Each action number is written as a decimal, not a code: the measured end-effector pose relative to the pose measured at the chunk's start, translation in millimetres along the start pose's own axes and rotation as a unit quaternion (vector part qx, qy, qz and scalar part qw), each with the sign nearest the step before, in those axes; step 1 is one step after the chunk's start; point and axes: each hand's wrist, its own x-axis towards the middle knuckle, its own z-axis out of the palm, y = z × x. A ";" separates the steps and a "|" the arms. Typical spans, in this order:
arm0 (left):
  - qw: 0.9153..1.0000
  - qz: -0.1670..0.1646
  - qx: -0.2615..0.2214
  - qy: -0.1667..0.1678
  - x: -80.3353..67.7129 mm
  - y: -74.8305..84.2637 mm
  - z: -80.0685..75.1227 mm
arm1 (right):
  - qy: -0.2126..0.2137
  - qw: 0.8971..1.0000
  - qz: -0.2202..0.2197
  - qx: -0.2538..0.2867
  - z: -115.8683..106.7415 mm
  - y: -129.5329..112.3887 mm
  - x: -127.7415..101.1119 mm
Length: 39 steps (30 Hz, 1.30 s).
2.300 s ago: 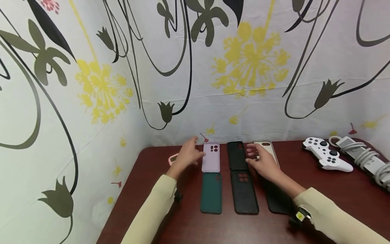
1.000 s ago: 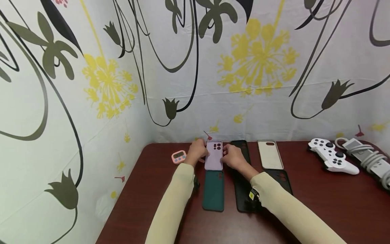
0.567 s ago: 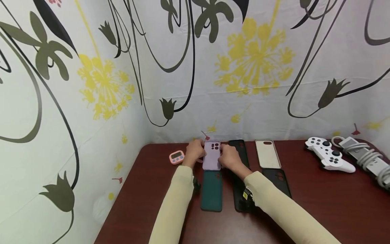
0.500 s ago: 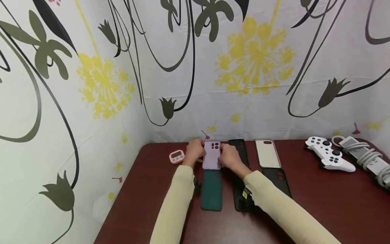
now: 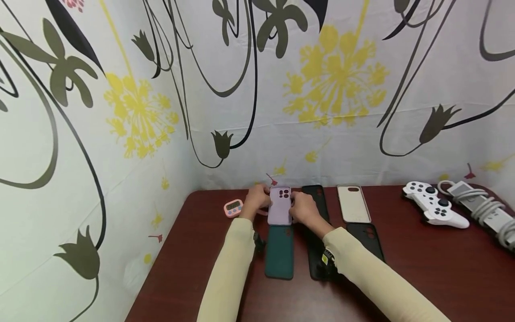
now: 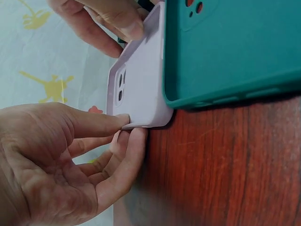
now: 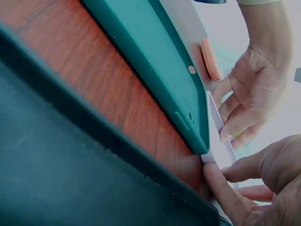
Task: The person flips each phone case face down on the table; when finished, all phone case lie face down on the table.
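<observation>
A lilac phone case [image 5: 279, 210] lies with its open side up at the back of the table, camera cutout at the far end. My left hand [image 5: 256, 199] pinches its left edge between thumb and fingers, as the left wrist view shows. On the opposite edge my right hand [image 5: 304, 208] grips it with thumb and fingertips. Directly in front, end to end with it, is a teal phone case [image 5: 279, 255]. Right of these, my right hand and wrist partly cover a black phone case [image 5: 314, 191] and another black phone case [image 5: 314, 264] before it.
A cream phone case [image 5: 354, 205] and a black case [image 5: 369, 237] make a third column. Left of my left hand sits a pink timer [image 5: 233, 208]. At the right back are a white game controller [image 5: 434, 205] and a cord-wrapped power strip [image 5: 483, 210]. Patterned cloth hangs behind.
Earlier both hands hovered apart, the right one over the cream case. Both have since come in to the lilac case and hold its sides. Over the last half second they hardly move.
</observation>
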 end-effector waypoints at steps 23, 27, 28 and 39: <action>0.998 0.010 -0.051 -0.047 -9.2 9.2 -25.3 | 0.012 0.999 -0.038 -0.010 10.8 1.5 2.8; 0.996 0.004 -0.066 -0.065 -12.2 13.2 -31.9 | 0.012 0.999 -0.040 -0.002 12.8 1.0 3.6; 0.995 0.001 -0.074 -0.067 -12.8 13.8 -33.2 | 0.014 0.999 -0.040 0.000 13.3 0.8 3.7; 0.985 0.001 -0.147 -0.088 -17.5 5.4 -44.2 | 0.005 0.998 -0.001 0.059 16.4 -3.2 5.6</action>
